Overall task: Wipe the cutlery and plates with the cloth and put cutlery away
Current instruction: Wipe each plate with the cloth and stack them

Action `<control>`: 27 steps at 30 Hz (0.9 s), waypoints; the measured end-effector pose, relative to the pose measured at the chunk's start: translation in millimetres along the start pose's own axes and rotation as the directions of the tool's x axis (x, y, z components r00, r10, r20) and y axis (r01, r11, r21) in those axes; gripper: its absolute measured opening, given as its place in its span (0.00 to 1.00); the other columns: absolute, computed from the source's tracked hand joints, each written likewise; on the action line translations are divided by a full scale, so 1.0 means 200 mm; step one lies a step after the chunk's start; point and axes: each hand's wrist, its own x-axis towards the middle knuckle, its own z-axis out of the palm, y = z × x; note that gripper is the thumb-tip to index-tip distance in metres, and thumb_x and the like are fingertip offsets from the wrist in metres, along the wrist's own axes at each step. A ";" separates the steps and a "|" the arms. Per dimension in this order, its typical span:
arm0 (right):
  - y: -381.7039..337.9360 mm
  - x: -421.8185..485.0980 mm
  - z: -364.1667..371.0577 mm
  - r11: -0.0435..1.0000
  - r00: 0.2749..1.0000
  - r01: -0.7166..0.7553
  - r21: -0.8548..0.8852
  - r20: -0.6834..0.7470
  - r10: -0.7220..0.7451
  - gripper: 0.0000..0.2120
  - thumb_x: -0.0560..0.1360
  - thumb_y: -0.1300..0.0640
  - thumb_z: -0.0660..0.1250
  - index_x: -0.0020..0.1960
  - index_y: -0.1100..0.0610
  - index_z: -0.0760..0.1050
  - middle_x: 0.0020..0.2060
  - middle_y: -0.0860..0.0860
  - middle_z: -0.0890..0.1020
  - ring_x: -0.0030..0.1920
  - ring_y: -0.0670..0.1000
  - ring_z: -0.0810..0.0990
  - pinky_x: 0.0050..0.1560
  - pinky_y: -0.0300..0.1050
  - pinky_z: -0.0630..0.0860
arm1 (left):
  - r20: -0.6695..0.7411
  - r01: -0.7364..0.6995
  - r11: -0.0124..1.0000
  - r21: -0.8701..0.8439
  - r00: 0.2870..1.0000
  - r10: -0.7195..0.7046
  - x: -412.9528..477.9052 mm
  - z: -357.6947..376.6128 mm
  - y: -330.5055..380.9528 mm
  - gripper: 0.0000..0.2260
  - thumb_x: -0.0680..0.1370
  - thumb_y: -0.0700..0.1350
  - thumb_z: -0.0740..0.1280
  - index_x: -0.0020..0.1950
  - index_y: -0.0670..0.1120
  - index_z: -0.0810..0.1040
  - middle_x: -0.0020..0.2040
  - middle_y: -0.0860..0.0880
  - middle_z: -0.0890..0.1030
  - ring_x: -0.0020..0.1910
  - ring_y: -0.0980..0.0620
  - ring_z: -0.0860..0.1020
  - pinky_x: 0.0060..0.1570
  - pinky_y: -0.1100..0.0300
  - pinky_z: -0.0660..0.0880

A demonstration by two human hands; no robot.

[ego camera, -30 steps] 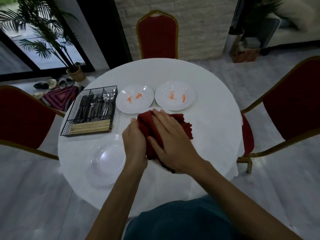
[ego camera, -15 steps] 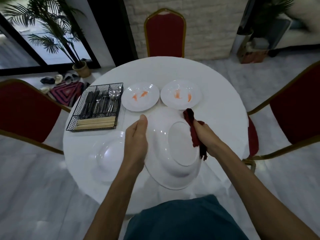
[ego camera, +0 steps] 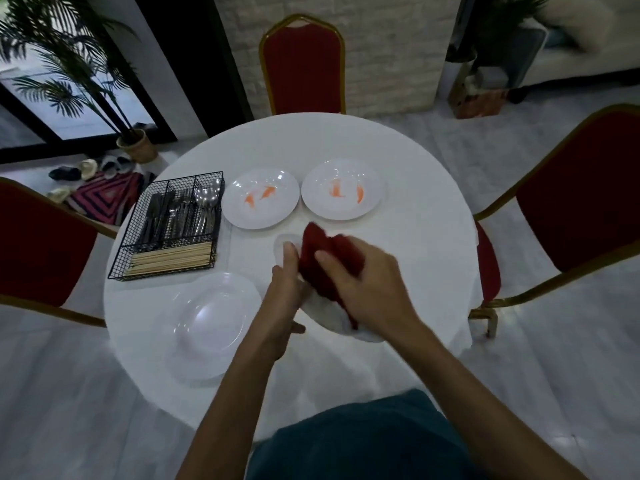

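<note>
Red cloth [ego camera: 329, 261] sat dead centre, bunched up and pressed onto the held plate [ego camera: 325, 315], which was lifted just above the near middle of the counter [ego camera: 415, 254]. The right grip [ego camera: 367, 289] was clamped over that cloth from above, thumb on its near side and fingers curled over the top. The left grip [ego camera: 284, 289] grasped the held plate by its left edge, thumb lying on the rim and fingers tucked underneath; only slivers of white showed, at the far rim and below the cloth. Up at the far side, two white plates lay side by side, just apart: the left marked plate [ego camera: 259, 216] and the right marked plate [ego camera: 341, 209], each with orange smears in its well. To the near left lay a glossy plate [ego camera: 211, 317], flat on the counter, close beside the left forearm. Beyond it, at the left edge, stood the black wire basket [ego camera: 119, 261], its back compartments holding dark-handled cutlery [ego camera: 180, 216] with spoons [ego camera: 206, 199] at the right, and a row of pale chopsticks [ego camera: 173, 259] laid crosswise in the front compartment. Red chairs with gold frames ringed the counter, one [ego camera: 303, 64] on the far side.
</note>
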 end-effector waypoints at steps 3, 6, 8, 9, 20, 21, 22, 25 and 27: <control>-0.02 -0.10 0.08 0.999 0.989 0.018 0.046 0.145 -0.024 0.11 0.80 0.46 0.68 0.54 0.52 0.83 0.43 0.45 0.86 0.44 0.45 0.84 0.49 0.47 0.82 | 0.096 0.046 0.954 -0.297 0.995 -0.018 -0.06 -0.05 0.11 0.34 0.74 0.75 0.55 0.49 0.49 0.86 0.52 0.44 0.85 0.51 0.45 0.84 0.54 0.41 0.79; -0.05 -0.16 0.13 0.998 0.965 -0.019 0.062 0.261 0.002 0.15 0.82 0.43 0.63 0.53 0.53 0.80 0.42 0.46 0.85 0.43 0.46 0.84 0.47 0.47 0.83 | 0.084 0.054 0.903 -0.426 0.996 -0.020 -0.08 -0.09 0.16 0.28 0.76 0.65 0.64 0.26 0.45 0.78 0.29 0.47 0.77 0.27 0.50 0.80 0.38 0.55 0.75; -0.06 -0.16 0.17 0.999 0.944 0.008 0.049 0.328 -0.024 0.14 0.84 0.43 0.59 0.58 0.50 0.77 0.43 0.41 0.82 0.45 0.41 0.82 0.47 0.34 0.78 | 0.089 0.037 0.873 -0.486 0.996 0.008 -0.09 -0.10 0.14 0.27 0.78 0.62 0.65 0.27 0.44 0.80 0.29 0.47 0.77 0.27 0.50 0.81 0.32 0.58 0.77; -0.06 -0.14 0.18 0.999 0.936 0.044 0.021 0.350 -0.048 0.16 0.85 0.43 0.57 0.63 0.50 0.76 0.45 0.40 0.82 0.46 0.40 0.81 0.49 0.33 0.77 | 0.107 0.027 0.849 -0.528 0.994 0.035 -0.10 -0.10 0.13 0.27 0.79 0.62 0.63 0.30 0.44 0.83 0.32 0.47 0.81 0.31 0.49 0.83 0.33 0.58 0.79; 0.27 0.08 0.10 0.745 0.943 0.237 -0.623 0.333 -0.021 0.37 0.80 0.37 0.37 0.84 0.54 0.41 0.83 0.49 0.47 0.83 0.52 0.42 0.80 0.63 0.44 | 0.106 -0.076 0.720 -0.689 0.973 0.205 -0.13 -0.13 0.05 0.25 0.84 0.58 0.53 0.55 0.49 0.87 0.60 0.44 0.84 0.59 0.46 0.83 0.60 0.46 0.78; 0.27 0.05 0.09 0.726 0.937 0.240 -0.644 0.349 0.000 0.38 0.79 0.36 0.35 0.84 0.55 0.40 0.83 0.49 0.46 0.82 0.53 0.39 0.80 0.64 0.42 | 0.079 -0.097 0.706 -0.702 0.974 0.213 -0.13 -0.16 0.05 0.25 0.84 0.58 0.53 0.53 0.49 0.88 0.58 0.44 0.85 0.57 0.46 0.84 0.58 0.47 0.80; 0.27 0.00 0.08 0.718 0.925 0.251 -0.649 0.380 0.020 0.38 0.79 0.36 0.35 0.83 0.56 0.39 0.83 0.50 0.44 0.82 0.52 0.37 0.80 0.64 0.39 | 0.057 -0.115 0.692 -0.712 0.974 0.221 -0.12 -0.18 0.05 0.25 0.84 0.58 0.53 0.53 0.49 0.88 0.57 0.44 0.85 0.56 0.46 0.84 0.56 0.48 0.81; 0.18 -0.16 0.11 0.763 0.860 0.295 -0.575 0.507 0.050 0.33 0.84 0.39 0.41 0.83 0.53 0.37 0.83 0.47 0.40 0.81 0.48 0.34 0.79 0.63 0.36 | 0.045 -0.097 0.685 -0.722 0.981 0.187 -0.11 -0.16 0.07 0.26 0.83 0.61 0.55 0.58 0.46 0.86 0.58 0.41 0.84 0.56 0.43 0.84 0.52 0.47 0.82; 0.13 -0.21 0.18 0.855 0.833 0.296 -0.427 0.553 -0.012 0.31 0.85 0.40 0.42 0.83 0.48 0.35 0.83 0.43 0.40 0.80 0.44 0.33 0.80 0.61 0.36 | 0.084 -0.027 0.741 -0.671 0.990 0.113 -0.10 -0.11 0.05 0.29 0.81 0.65 0.57 0.53 0.44 0.88 0.54 0.41 0.86 0.52 0.43 0.85 0.51 0.48 0.82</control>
